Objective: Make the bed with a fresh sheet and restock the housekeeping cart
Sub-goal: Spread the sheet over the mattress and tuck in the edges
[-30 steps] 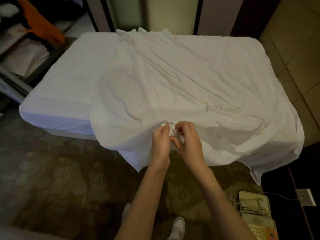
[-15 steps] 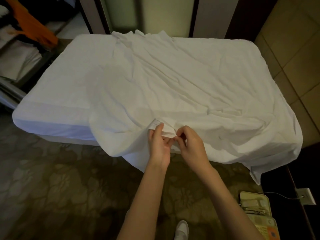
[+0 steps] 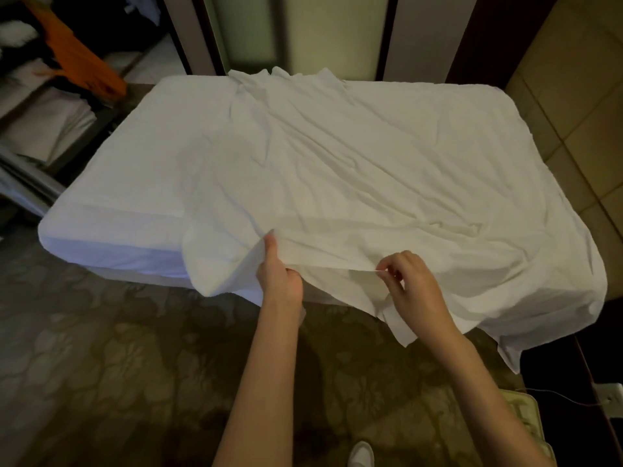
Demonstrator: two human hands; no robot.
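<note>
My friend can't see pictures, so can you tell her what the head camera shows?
Two bare hands hold the near edge of a rumpled white sheet over a mattress: the left hand grips a fold, the right hand pinches the hem. The sheet covers the mattress's right part and hangs over its edge toward a patterned carpet.

Legible text: we find none. The white sheet (image 3: 354, 183) and the mattress (image 3: 111, 227) beneath it carry no printed label, tag or brand mark that we can make out. The orange cloth (image 3: 77, 59) at upper left shows dark marks that may be lettering, but they are too blurred for us to read.
</note>
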